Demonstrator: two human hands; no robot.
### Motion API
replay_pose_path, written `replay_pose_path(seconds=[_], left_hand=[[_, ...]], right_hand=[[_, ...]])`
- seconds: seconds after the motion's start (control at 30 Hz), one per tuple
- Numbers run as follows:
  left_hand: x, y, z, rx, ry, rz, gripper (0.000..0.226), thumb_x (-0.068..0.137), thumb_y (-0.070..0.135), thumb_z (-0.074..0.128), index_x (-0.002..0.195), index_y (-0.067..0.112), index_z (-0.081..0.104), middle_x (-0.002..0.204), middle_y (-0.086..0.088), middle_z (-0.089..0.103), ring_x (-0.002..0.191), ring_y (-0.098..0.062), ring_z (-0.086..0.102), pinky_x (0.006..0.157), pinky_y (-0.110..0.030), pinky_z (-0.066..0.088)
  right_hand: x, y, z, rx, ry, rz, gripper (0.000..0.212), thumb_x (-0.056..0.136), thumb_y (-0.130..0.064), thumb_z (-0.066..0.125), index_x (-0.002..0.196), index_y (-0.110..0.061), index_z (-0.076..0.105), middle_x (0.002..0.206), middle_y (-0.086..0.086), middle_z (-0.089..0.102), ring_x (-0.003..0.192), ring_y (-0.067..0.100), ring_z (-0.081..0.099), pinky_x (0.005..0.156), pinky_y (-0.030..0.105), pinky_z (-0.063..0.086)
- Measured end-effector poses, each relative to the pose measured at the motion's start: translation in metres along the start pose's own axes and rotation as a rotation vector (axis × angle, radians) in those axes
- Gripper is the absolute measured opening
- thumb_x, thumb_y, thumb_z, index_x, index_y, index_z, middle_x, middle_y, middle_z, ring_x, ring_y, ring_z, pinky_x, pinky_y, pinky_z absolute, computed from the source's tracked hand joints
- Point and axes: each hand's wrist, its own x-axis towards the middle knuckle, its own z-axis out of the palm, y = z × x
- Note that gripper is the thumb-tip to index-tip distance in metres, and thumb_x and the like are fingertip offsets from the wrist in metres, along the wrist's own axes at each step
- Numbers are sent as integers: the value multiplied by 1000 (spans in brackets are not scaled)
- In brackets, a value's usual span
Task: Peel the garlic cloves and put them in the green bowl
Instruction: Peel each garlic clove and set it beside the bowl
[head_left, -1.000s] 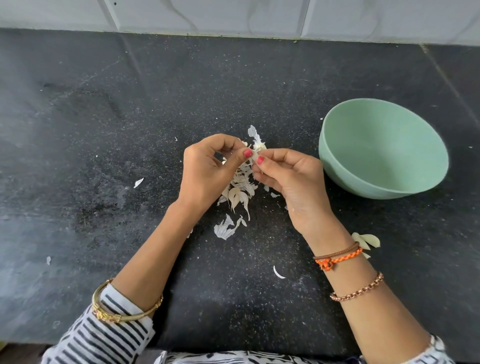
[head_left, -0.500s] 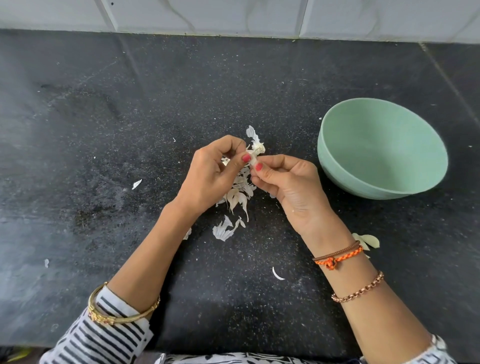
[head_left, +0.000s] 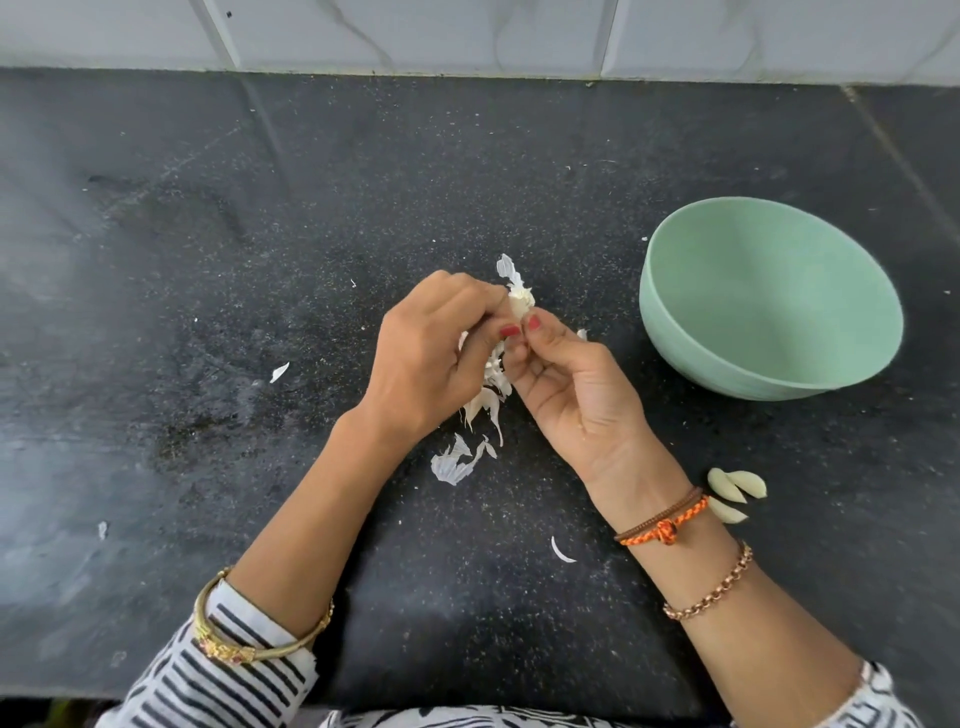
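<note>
A small pale garlic clove (head_left: 521, 301) with papery skin sticking up from it is pinched between both hands above the black counter. My left hand (head_left: 434, 358) grips it from the left, fingers curled over it. My right hand (head_left: 569, 384) pinches it from below with thumb and fingertips. The green bowl (head_left: 769, 296) stands to the right, tilted toward me, and its visible inside holds nothing. Three peeled cloves (head_left: 735, 491) lie on the counter beside my right wrist.
A heap of white garlic skins (head_left: 480, 410) lies under and below the hands, with loose flakes (head_left: 279, 372) scattered left and one flake (head_left: 561, 551) nearer me. The white tiled wall (head_left: 467, 36) bounds the black counter (head_left: 208, 234) at the back.
Both hands have turned the clove: the left hand's fingers now curl over it from above and the right palm faces up more. The bowl and loose cloves stay put.
</note>
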Motion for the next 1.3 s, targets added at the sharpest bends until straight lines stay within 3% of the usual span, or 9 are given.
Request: replay_pose_path(seconds=[0.1, 0.3, 0.53, 0.67, 0.83, 0.97, 1.03, 1.13, 1.3], left_hand=[[-1, 2, 2, 29, 34, 79, 7, 90, 10, 54, 83, 8, 55, 70, -8, 59, 66, -11, 44, 70, -10, 33], [-2, 1, 1, -13, 38, 100, 11, 92, 10, 46, 81, 10, 47, 78, 6, 44, 71, 1, 30, 70, -4, 29], [0, 4, -2, 3, -28, 94, 12, 89, 7, 42, 78, 12, 40, 63, -8, 47, 63, -6, 31, 63, -12, 27], [1, 8, -4, 25, 38, 54, 19, 83, 2, 35, 66, 9, 38, 52, -7, 37, 55, -8, 25, 55, -13, 20], [-2, -2, -1, 69, -3, -99, 45, 88, 11, 50, 45, 4, 37, 45, 1, 31, 49, -11, 23, 48, -10, 21], [-3, -3, -1, 4, 30, -164, 6, 84, 5, 62, 85, 1, 67, 78, 1, 62, 64, -5, 53, 53, -16, 44], [-1, -1, 0, -35, 22, -195, 33, 81, -5, 61, 109, 13, 60, 94, 5, 59, 74, 3, 56, 60, -12, 48], [-2, 0, 2, -46, 6, -160, 41, 80, -4, 64, 113, 19, 54, 95, 5, 57, 75, 0, 57, 61, -14, 49], [-2, -4, 1, -24, 54, -70, 16, 84, 7, 64, 100, 6, 66, 95, -4, 61, 78, -10, 59, 62, -28, 51]], right_hand=[[1, 0, 0, 13, 22, -46, 14, 86, 5, 49, 78, 0, 60, 65, 3, 63, 54, 5, 58, 55, 11, 49], [1, 3, 0, -21, -21, -82, 26, 66, -6, 60, 91, 2, 60, 81, 7, 61, 62, 6, 59, 61, 11, 51], [-3, 10, 3, -12, 48, -82, 6, 83, 1, 57, 82, -2, 62, 71, 5, 62, 58, 6, 58, 59, 13, 51], [-3, 5, 3, 9, 144, -123, 12, 83, 3, 59, 74, -3, 63, 59, 2, 63, 49, 4, 57, 50, 12, 49], [-5, 6, 3, -117, 106, -205, 10, 84, 2, 59, 78, -4, 64, 64, 2, 63, 55, 3, 58, 58, 12, 51], [-3, 3, 1, -141, 113, -293, 16, 83, 7, 57, 78, -7, 62, 67, 2, 65, 59, 5, 60, 62, 14, 52], [-2, 2, 0, -185, 122, -339, 20, 83, 9, 57, 78, -10, 61, 70, 1, 66, 63, 6, 61, 65, 15, 52], [-2, 3, 0, -285, 124, -383, 21, 82, 10, 57, 79, -10, 62, 69, 0, 67, 65, 6, 62, 67, 16, 52], [-3, 2, -3, -507, 110, -448, 11, 82, 6, 62, 80, -6, 63, 61, -2, 63, 57, 4, 57, 58, 16, 50]])
